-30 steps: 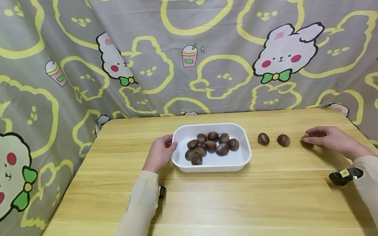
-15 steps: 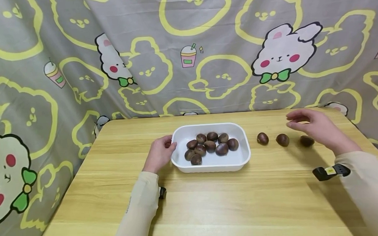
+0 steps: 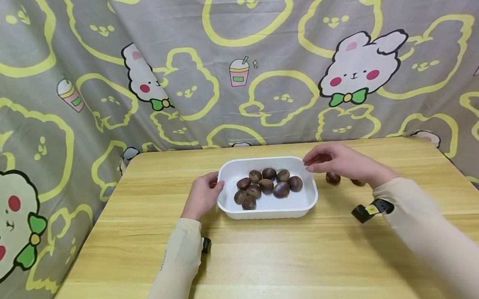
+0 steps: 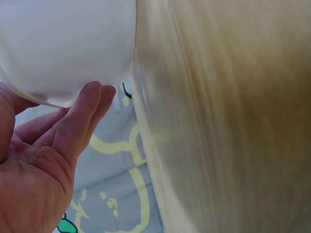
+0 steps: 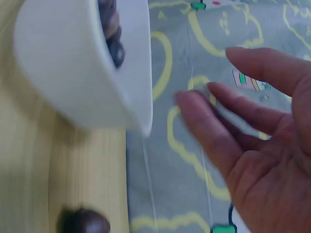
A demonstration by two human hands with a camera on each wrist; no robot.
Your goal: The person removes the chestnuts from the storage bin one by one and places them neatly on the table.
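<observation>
A white plastic tray holds several brown chestnuts. My left hand grips its left end, thumb over the rim and fingers against the outer wall; the left wrist view shows these fingers at the tray's corner. Over by the back right corner of the tray is my right hand. Its fingers are spread and hold nothing in the right wrist view, apart from the tray there. Beneath it on the table, a chestnut and part of another chestnut show; the hand and forearm cover the spot beyond.
The wooden table reaches back to a grey patterned curtain, which also hangs along the left side. A black wrist camera juts out under my right wrist.
My right hand has lifted away from the rightmost chestnut and moved left to the tray's right end, with no chestnut in it. My left hand and the tray stay in place.
</observation>
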